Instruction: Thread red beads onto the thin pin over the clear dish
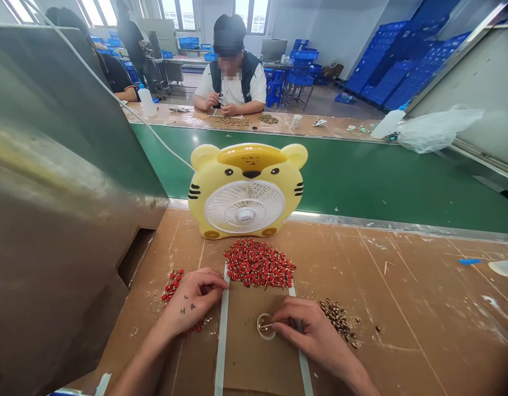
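My right hand (307, 327) pinches a thin stick (268, 326), its tip inside a small round dish (258, 325) on the cardboard mat (258, 366). My left hand (196, 300) is closed beside the left white tape strip (221, 346), fingertips together; anything between them is too small to make out. Beyond both hands lies a large heap of small red pieces with gold-coloured parts (260, 264). More red pieces (171, 287) lie left of my left hand, partly hidden by it. Small dark, gold-toned pieces (340, 322) are spread just right of my right hand.
A yellow tiger-faced fan (196, 214) stands behind the red heap. At left rises a large metal housing (64, 203). A green conveyor belt (361, 176) separates me from a person (229, 71) working opposite. A plastic bag (437, 129) and bottle (388, 124) lie at far right.
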`<state>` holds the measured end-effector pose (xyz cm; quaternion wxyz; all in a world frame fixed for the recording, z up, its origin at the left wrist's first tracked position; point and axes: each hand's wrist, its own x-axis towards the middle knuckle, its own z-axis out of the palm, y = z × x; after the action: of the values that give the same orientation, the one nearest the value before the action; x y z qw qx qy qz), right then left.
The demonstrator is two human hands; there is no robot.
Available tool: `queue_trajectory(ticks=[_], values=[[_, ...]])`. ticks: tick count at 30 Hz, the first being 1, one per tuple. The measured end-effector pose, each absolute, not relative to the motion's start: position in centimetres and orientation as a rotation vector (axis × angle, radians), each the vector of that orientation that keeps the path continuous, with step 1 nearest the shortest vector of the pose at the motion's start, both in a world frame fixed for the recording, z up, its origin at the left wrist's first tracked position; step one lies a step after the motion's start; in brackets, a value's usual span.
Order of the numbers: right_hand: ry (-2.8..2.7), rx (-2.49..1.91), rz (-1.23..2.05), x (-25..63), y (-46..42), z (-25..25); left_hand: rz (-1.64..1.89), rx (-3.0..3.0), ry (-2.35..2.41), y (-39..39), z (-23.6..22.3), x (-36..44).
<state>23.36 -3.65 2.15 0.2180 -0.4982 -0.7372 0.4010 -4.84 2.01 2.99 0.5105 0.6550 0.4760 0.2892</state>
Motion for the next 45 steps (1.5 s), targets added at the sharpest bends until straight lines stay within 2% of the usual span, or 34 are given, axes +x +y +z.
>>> queue_trajectory(ticks=[5,9,18,29,37,45], values=[[-2.061,-1.353,1.130,23.6,-3.9,1.8,0.365,1.973,1.371,1.1,4.2,-6.8],[-2.019,-1.408,1.117,23.6,-4.0,1.8,0.443,1.965,1.416,0.9,4.8,-7.8],[-2.024,-1.377,1.070,23.4,-4.0,1.4,0.712,1.461,1.118,1.3,5.6,-4.3],[-2.213,-1.176,0.599,22.2,-4.5,0.4,0.807,0.604,0.806,1.0,0.6,0.1],[-2.316,-1.137,0.406,22.2,-4.1,0.6,0.774,0.469,0.792,0.6,1.1,0.0],[-2.323,-1.131,0.429,22.1,-4.3,0.7,0.766,0.529,0.793,0.6,0.2,0.0]])
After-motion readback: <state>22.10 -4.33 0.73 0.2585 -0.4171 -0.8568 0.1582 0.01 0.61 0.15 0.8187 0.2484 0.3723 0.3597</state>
